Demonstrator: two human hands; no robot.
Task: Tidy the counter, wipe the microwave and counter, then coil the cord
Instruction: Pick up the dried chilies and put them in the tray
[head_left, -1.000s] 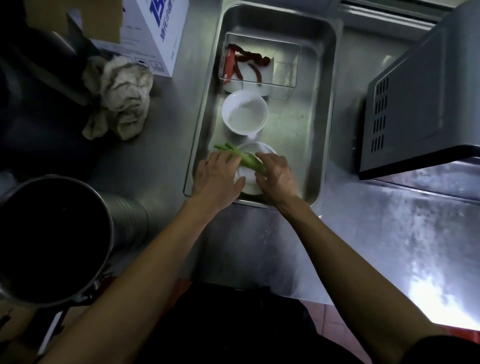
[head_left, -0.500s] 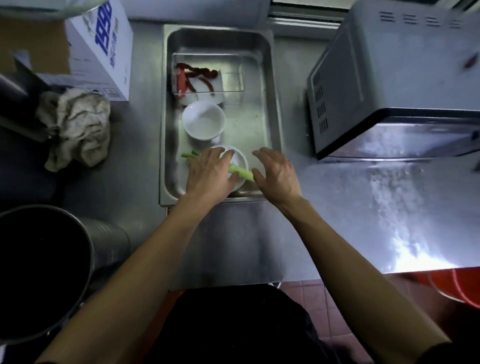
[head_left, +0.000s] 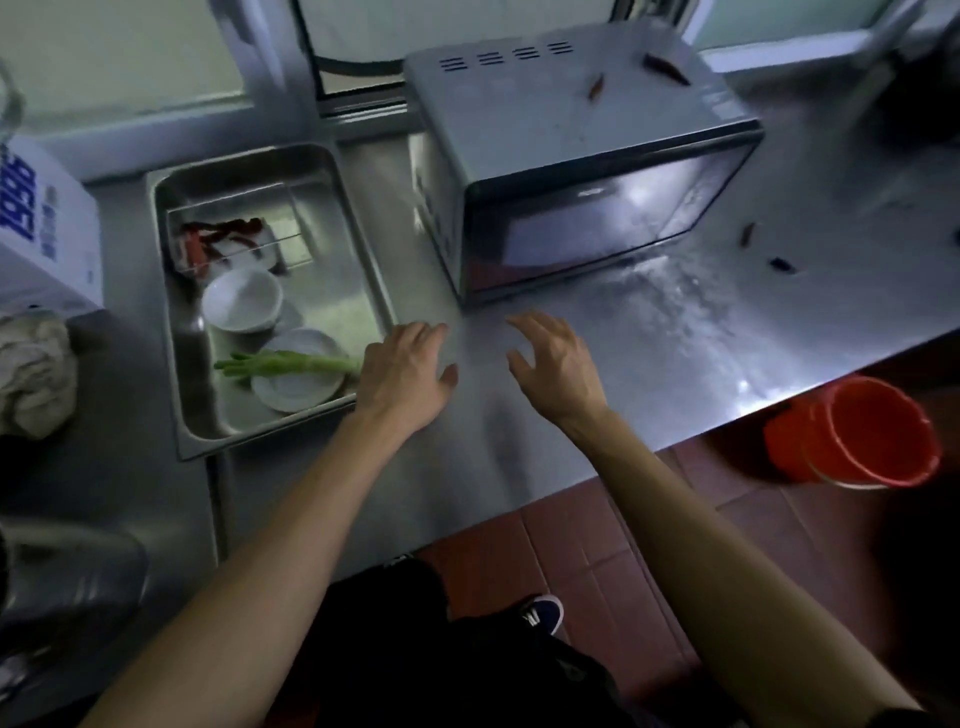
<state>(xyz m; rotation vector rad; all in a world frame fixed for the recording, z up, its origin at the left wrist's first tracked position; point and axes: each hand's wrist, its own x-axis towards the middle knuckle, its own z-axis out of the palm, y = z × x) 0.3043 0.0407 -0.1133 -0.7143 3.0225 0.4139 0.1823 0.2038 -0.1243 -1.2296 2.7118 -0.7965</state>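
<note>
- Nearest the body: both forearms reach out over the bench (head_left: 519, 441). Left hand (head_left: 402, 371) is empty, fingers loosely spread, palm down at the near right corner of the steel tray (head_left: 182, 364). Right hand (head_left: 558, 364) is also empty, fingers spread and slightly curled, hovering over bare steel just in front of the microwave (head_left: 571, 171).
- Judgement: the hands sit between tray and microwave because loose items are being gathered into the tray, and the next litter lies further right.
- In the tray, near end: green onion (head_left: 285, 364) lies across a white plate (head_left: 296, 387). Beyond it a white bowl (head_left: 241, 301), then a clear box holding red chillies (head_left: 218, 236). The grouping frees the bench for wiping.
- Left edge: a crumpled cloth (head_left: 31, 374) on the bench beside a white carton (head_left: 41, 228), within reach for the wipe.
- Right, further off: small scraps (head_left: 748, 234) on the bench, well apart from the hands, and two more on the microwave top (head_left: 597, 85). Not yet tidied.
- Behind the microwave: a dark cord (head_left: 358, 65) against the wall, uncoiled as far as it shows.
- Floor, right: red bucket (head_left: 872, 431).
- Change from half a second ago: the left hand was on the onion over the plate and has since let go; both hands have shifted right, out of the tray; the view has swung toward the microwave.
</note>
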